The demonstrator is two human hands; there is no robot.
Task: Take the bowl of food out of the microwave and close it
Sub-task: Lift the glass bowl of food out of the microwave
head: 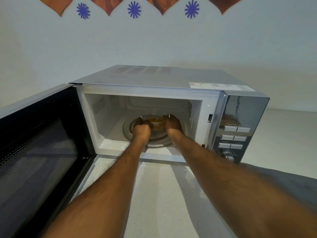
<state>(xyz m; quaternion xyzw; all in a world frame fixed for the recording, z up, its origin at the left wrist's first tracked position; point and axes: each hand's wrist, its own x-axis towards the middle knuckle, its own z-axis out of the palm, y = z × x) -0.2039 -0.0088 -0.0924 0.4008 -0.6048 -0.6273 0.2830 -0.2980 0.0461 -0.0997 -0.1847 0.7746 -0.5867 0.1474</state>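
A silver microwave (164, 78) stands on a white counter with its door (37, 143) swung wide open to the left. Inside, a clear glass bowl (156, 124) of yellow-orange food sits on the glass turntable (161, 143). Both my arms reach into the cavity. My left hand (141, 131) is wrapped around the bowl's left side and my right hand (172, 125) around its right side. The hands hide most of the bowl's wall, and I cannot tell whether it is lifted off the turntable.
The control panel (235, 134) with buttons and a dial (228, 156) is on the microwave's right. White counter (157, 194) stretches in front of the microwave beneath my arms. A pale wall with blue and orange decorations rises behind.
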